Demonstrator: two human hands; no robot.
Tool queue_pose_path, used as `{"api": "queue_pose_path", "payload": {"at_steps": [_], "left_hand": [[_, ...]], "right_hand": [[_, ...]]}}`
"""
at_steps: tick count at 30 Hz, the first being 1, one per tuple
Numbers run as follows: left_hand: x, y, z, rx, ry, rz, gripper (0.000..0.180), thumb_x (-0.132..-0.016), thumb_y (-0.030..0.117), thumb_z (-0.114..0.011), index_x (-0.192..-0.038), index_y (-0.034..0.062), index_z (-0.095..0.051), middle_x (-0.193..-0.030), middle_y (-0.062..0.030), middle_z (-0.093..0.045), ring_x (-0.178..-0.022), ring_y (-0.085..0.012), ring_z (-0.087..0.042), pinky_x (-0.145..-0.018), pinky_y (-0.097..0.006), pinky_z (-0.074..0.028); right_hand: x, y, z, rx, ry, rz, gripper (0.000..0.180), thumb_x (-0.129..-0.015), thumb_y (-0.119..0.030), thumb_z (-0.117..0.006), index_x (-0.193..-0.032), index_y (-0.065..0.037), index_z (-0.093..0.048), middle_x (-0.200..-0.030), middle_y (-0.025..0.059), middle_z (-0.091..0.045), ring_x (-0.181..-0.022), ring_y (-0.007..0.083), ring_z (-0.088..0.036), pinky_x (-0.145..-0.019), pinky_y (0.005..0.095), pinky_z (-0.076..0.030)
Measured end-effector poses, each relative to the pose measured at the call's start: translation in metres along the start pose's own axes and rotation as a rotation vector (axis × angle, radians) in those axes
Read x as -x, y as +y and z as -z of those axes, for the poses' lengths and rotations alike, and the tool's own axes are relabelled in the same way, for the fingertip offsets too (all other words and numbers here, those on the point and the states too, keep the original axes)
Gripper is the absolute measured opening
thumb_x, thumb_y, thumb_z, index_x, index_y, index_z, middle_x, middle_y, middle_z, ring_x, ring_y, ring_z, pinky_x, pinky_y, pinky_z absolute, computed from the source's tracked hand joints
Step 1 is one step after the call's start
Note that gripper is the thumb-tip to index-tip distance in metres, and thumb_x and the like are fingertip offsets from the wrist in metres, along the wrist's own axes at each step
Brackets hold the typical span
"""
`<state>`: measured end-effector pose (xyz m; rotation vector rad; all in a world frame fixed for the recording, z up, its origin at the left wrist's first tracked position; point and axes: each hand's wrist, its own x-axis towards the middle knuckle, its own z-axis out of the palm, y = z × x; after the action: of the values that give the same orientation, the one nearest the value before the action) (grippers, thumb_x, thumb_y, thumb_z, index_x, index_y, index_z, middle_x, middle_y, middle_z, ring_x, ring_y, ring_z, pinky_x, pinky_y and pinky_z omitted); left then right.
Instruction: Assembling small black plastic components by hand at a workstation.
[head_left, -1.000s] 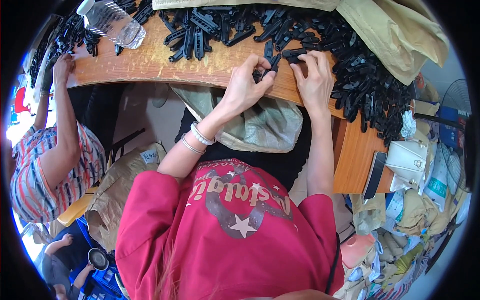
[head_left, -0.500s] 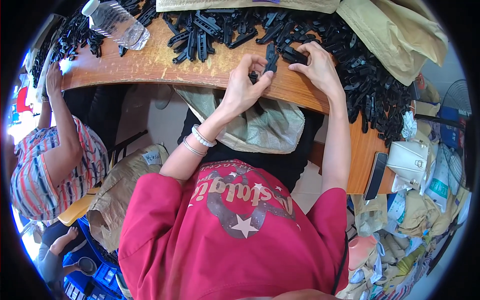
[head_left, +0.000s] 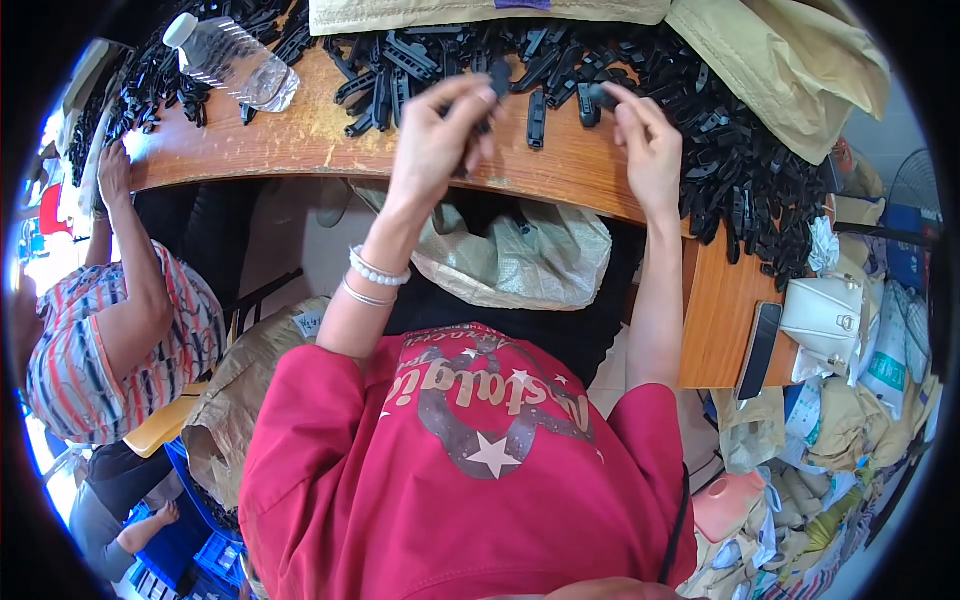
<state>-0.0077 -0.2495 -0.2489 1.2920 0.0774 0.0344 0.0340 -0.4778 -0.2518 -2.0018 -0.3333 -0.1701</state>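
Observation:
My left hand [head_left: 438,135] is raised over the wooden table [head_left: 300,140], its fingers pinching a small black plastic part [head_left: 496,82]. A little to its right, my right hand [head_left: 645,140] grips another black plastic part [head_left: 598,96] between thumb and fingertips. Both hands hover beside a big heap of similar black plastic parts [head_left: 740,170] that runs along the back and right side of the table. A single black part [head_left: 536,118] lies on the wood between my hands.
A clear water bottle [head_left: 232,62] lies at the table's back left. A co-worker in a striped shirt [head_left: 110,330] sits at the left, one hand on the table. Beige cloth sacks [head_left: 790,60] lie at the back. A dark phone [head_left: 758,350] and white bag [head_left: 825,315] sit right.
My hands were together at the table's front edge; they have moved farther over the table and apart, each with a black part in it.

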Motion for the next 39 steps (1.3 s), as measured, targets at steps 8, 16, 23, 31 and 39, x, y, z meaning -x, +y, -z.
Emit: {"api": "queue_pose_path", "payload": {"at_steps": [8, 16, 23, 31, 39], "left_hand": [[0.011, -0.003, -0.021, -0.308, -0.259, 0.19, 0.029, -0.092, 0.023, -0.059, -0.108, 0.0004, -0.066, -0.054, -0.0047, -0.058, -0.04, -0.0046, -0.043, -0.039, -0.02, -0.033], [0.021, -0.012, -0.021, -0.59, -0.318, -0.483, 0.042, -0.08, 0.013, -0.071, -0.116, -0.0035, -0.059, -0.078, -0.0095, -0.066, -0.06, -0.0101, -0.06, -0.057, -0.025, -0.049], [0.029, -0.012, -0.019, -0.615, -0.291, -0.366, 0.032, -0.078, 0.008, -0.069, -0.108, -0.002, -0.062, -0.088, -0.0184, -0.067, -0.079, -0.0281, -0.066, -0.069, -0.033, -0.051], [0.034, -0.012, -0.019, -0.611, -0.337, -0.544, 0.031, -0.077, 0.011, -0.07, -0.105, -0.0004, -0.063, -0.086, -0.0178, -0.066, -0.072, -0.0334, -0.064, -0.063, -0.034, -0.05], [0.054, -0.055, 0.01, -1.001, -0.647, -0.386, 0.034, -0.078, 0.031, -0.069, -0.089, -0.0012, -0.066, -0.067, -0.0166, -0.06, -0.064, -0.0358, -0.061, -0.061, -0.041, -0.049]], "right_hand": [[0.039, -0.04, -0.015, -0.218, -0.109, 0.041, 0.022, -0.079, 0.009, -0.064, -0.099, 0.003, -0.067, -0.093, 0.0062, -0.061, -0.078, 0.0114, -0.062, -0.068, 0.0215, -0.052], [0.057, -0.037, -0.034, -0.388, 0.084, -0.013, 0.019, -0.081, 0.011, -0.061, -0.099, 0.006, -0.064, -0.098, 0.0088, -0.058, -0.075, 0.0135, -0.064, -0.066, 0.0216, -0.054], [0.056, -0.05, -0.029, -0.351, 0.18, -0.034, 0.032, -0.075, 0.01, -0.065, -0.106, 0.004, -0.063, -0.102, 0.0088, -0.059, -0.086, 0.0148, -0.062, -0.073, 0.0245, -0.053], [0.058, -0.021, -0.014, -0.296, -0.02, -0.047, 0.024, -0.071, 0.007, -0.069, -0.095, 0.002, -0.067, -0.085, 0.0043, -0.062, -0.077, 0.0094, -0.058, -0.069, 0.0221, -0.046], [0.053, -0.004, 0.005, -0.266, -0.125, -0.151, 0.011, -0.085, -0.002, -0.063, -0.093, 0.004, -0.067, -0.088, 0.0036, -0.064, -0.071, 0.0067, -0.056, -0.061, 0.0186, -0.043]]}}
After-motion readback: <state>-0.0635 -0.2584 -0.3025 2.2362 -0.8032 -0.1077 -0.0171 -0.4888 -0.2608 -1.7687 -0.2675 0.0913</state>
